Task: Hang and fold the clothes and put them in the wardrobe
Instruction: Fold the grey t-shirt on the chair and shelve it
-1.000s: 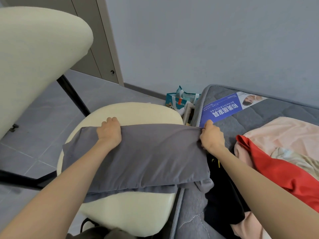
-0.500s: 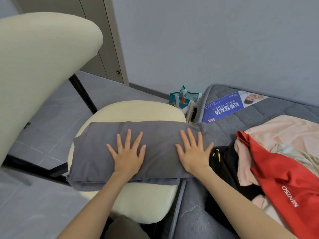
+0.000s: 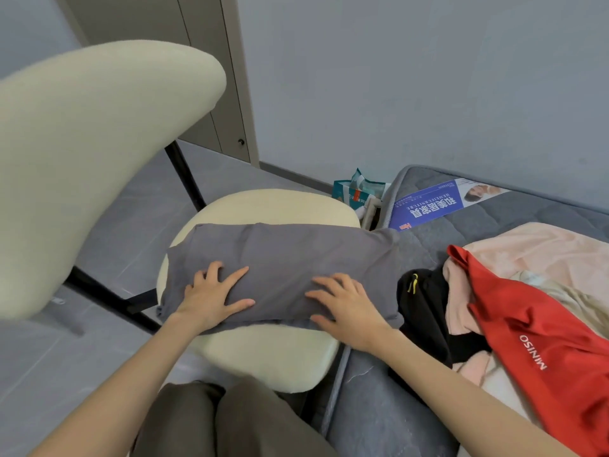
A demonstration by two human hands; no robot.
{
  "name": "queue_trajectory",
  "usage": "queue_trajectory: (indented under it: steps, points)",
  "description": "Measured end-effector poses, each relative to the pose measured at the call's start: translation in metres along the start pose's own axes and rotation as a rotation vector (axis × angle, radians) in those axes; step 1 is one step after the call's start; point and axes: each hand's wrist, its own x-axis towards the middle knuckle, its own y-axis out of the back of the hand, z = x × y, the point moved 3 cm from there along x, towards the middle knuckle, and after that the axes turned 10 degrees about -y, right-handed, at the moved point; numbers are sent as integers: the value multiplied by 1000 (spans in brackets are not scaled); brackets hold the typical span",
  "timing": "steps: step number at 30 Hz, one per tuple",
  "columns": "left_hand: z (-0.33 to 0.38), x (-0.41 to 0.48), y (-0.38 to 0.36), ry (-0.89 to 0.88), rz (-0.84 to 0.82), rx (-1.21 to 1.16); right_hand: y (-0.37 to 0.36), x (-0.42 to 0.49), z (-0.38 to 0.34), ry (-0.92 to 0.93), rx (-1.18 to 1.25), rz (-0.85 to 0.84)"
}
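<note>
From the head camera, a folded grey garment (image 3: 283,258) lies across the middle of a cream chair seat (image 3: 273,206). Its right end reaches over the seat's right edge onto the edge of a grey mattress (image 3: 379,407). The left hand (image 3: 214,298) lies flat on the garment's near left part with its fingers spread and straight, gripping nothing. The right hand (image 3: 349,308) lies flat on the near right part in the same way, fingers spread, the palm at the garment's near edge. The chair's cream backrest (image 3: 92,153) rises at the left.

On the mattress, just right of the grey garment, sits a heap of clothes. A black piece (image 3: 425,311) is nearest the right hand, a red one (image 3: 543,341) printed MINISO lies over it, and a pale pink one (image 3: 543,245) is behind. A blue printed label (image 3: 428,206) lies at the mattress's far corner. A teal bag (image 3: 356,192) stands on the floor between the chair and the mattress.
</note>
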Motion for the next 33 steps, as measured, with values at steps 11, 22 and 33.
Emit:
queue_trajectory:
  steps: [11,22,33]
  points:
    - [14,-36,0,92,-5,-3,-2,12,-32,106,-269,14]
    - [35,-37,-2,183,-15,-411,16,82,-28,-237,517,-18]
    - [64,-27,5,340,-43,-876,-20,57,-43,-610,797,-191]
